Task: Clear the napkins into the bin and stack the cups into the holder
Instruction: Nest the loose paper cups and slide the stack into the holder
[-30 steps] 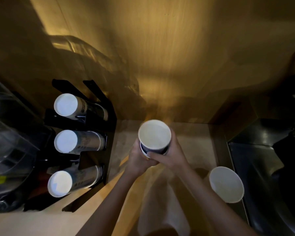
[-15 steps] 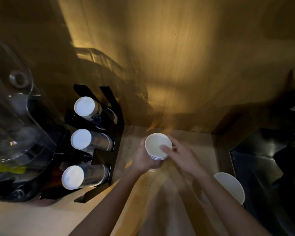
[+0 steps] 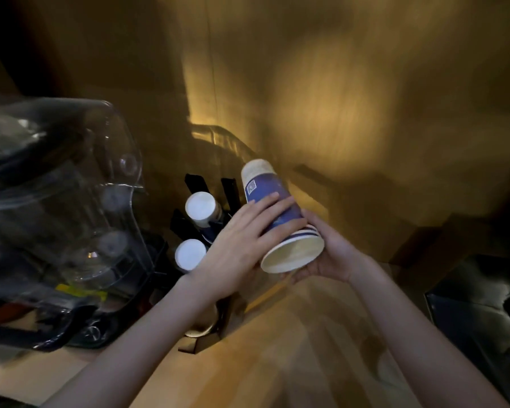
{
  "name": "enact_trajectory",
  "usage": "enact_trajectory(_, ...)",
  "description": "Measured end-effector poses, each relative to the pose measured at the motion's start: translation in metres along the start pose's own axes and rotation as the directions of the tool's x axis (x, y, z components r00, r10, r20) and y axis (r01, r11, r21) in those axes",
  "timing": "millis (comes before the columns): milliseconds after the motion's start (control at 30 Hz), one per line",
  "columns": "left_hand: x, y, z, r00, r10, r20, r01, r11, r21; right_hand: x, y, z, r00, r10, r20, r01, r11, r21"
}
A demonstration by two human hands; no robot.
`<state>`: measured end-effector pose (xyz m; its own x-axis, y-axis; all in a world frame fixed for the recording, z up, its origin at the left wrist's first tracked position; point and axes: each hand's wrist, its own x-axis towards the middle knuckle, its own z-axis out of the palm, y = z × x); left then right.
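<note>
Tipped over since half a second ago, the stack of paper cups [image 3: 278,214] is now lying mouth toward the camera, base pointing at the black holder [image 3: 202,228]. Left hand [image 3: 239,245] fingers are wrapping its blue printed side; right hand [image 3: 326,254] is cradling the striped rim. Two white-bottomed stacks are already sitting in the holder. Loading seems unfinished; no napkins or bin are showing on the wooden counter [image 3: 277,363].

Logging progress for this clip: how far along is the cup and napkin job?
Partly done: the black holder already has cup stacks in its slots. In hand: the left hand and right hand grip a nested blue cup stack, tilted base-up beside the holder, not yet slotted. No napkins or bin show here, so that part is unclear.
</note>
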<state>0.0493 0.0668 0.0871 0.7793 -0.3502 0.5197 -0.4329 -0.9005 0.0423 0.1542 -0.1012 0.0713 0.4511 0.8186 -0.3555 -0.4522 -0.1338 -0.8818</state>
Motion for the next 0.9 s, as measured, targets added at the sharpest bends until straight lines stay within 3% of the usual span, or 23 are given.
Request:
enact_trajectory(67,-0.013,-0.009,-0.014,0.999,-0.046,-0.018,0.047,0.998,0.05,0.008,-0.005,0.013,0.995,-0.102,-0.023,0.101,0.994,-0.028)
enact_trajectory(133,-0.022,-0.013,-0.023,0.984,-0.176,-0.022,0.171,0.974,-0.148,0.016,-0.01,0.025,0.973,-0.219,-0.078,0.209,0.97,-0.121)
enact_trajectory(233,-0.033,-0.02,-0.036,0.916,-0.393,0.076,0.384,0.812,-0.439,0.036,-0.019,0.053,0.903,-0.421,-0.087,0.372,0.867,-0.331)
enact_trajectory(300,-0.032,-0.025,-0.048,0.867,-0.487,0.108,0.451,0.673,-0.586,0.051,-0.022,0.071,0.846,-0.527,-0.08,0.451,0.789,-0.417)
enact_trajectory(433,-0.022,-0.038,-0.079,0.718,-0.695,-0.04,0.445,0.502,-0.742,0.081,-0.023,0.091,0.749,-0.662,-0.014,0.511,0.591,-0.624)
enact_trajectory(500,-0.018,-0.045,-0.092,0.644,-0.746,-0.17,0.438,0.541,-0.718,0.095,-0.02,0.094,0.754,-0.656,-0.005,0.49,0.568,-0.661)
enact_trajectory(633,-0.012,-0.048,-0.106,0.605,-0.749,-0.271,0.507,0.624,-0.594,0.108,-0.008,0.093,0.773,-0.632,-0.06,0.445,0.607,-0.659)
enact_trajectory(900,-0.002,-0.068,-0.106,0.692,-0.653,-0.308,0.578,0.756,-0.307,0.139,-0.009,0.087,0.771,-0.629,-0.098,0.428,0.626,-0.652)
